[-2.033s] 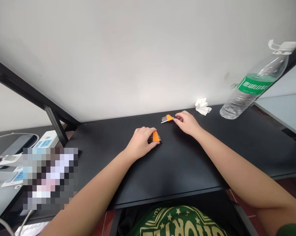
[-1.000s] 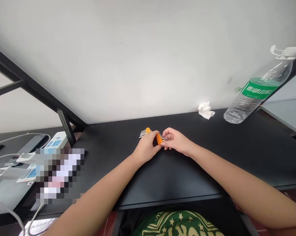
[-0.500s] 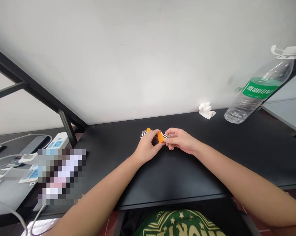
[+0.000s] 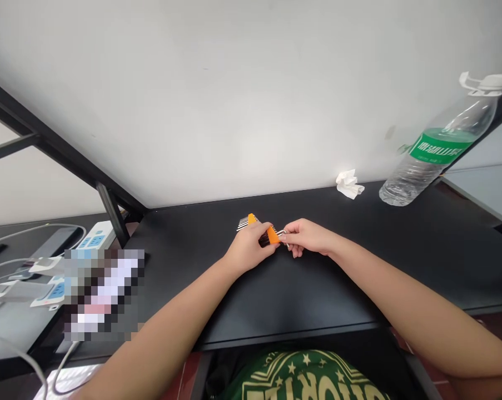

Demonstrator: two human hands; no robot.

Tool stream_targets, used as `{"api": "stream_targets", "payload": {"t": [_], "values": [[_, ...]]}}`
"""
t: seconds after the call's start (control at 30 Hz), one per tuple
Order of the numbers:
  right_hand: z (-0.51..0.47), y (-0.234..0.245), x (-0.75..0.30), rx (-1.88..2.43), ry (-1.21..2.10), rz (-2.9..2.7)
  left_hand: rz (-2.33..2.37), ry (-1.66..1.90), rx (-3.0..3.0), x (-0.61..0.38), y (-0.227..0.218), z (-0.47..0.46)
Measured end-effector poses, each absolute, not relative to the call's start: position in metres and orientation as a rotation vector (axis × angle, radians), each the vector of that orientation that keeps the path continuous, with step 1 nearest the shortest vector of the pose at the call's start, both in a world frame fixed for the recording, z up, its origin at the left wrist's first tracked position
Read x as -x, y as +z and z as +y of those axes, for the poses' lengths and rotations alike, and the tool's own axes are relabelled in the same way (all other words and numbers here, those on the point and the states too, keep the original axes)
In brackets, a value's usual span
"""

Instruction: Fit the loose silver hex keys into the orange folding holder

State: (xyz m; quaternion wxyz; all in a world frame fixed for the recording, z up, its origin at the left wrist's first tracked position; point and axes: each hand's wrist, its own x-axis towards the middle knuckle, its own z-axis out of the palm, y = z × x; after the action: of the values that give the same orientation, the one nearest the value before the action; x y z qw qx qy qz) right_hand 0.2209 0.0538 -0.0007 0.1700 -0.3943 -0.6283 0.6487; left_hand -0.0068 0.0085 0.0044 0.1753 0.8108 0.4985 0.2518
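Observation:
A hex key set (image 4: 272,234) with orange plastic holders lies in my left hand (image 4: 247,249), low over the black desk. My left fingers and thumb wrap round its middle. Straight metal ends fan out past the upper left orange piece. Bent ends of the keys stick out on the right side. My right hand (image 4: 307,235) is closed there, with thumb and forefinger pinching a bent silver hex key (image 4: 282,233). Its other fingers curl underneath. My palms hide part of the set.
A large clear water bottle (image 4: 421,153) with a green label stands at the back right, beside crumpled white tissue (image 4: 350,184). On the left are a white power strip (image 4: 96,236), cables and a blurred-out item (image 4: 105,291). A white wall rises behind the desk (image 4: 317,294).
My right hand has shifted slightly right, away from the left one. More of the bent metal now shows between them. My left hand keeps its hold on the set.

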Motion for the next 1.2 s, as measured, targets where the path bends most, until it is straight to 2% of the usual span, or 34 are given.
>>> {"api": "stream_targets", "payload": {"t": [0.17,0.33,0.73,0.87,1.2], "values": [[0.064,0.009,-0.239,1.176,1.775,-1.727,1.510,0.621,-2.382,0.016,0.009,0.013],[0.078,0.009,-0.258,1.444,1.592,-1.903,1.584,0.558,-2.379,0.023,0.010,0.016],[0.078,0.026,-0.263,1.983,0.798,-2.381,1.582,0.493,-2.298,0.020,0.013,0.015],[0.073,0.024,-0.261,1.755,0.593,-2.462,1.559,0.549,-2.314,0.020,0.012,0.015],[0.042,0.024,-0.234,1.350,0.518,-2.730,1.426,0.687,-2.416,0.022,0.003,0.014]]}}
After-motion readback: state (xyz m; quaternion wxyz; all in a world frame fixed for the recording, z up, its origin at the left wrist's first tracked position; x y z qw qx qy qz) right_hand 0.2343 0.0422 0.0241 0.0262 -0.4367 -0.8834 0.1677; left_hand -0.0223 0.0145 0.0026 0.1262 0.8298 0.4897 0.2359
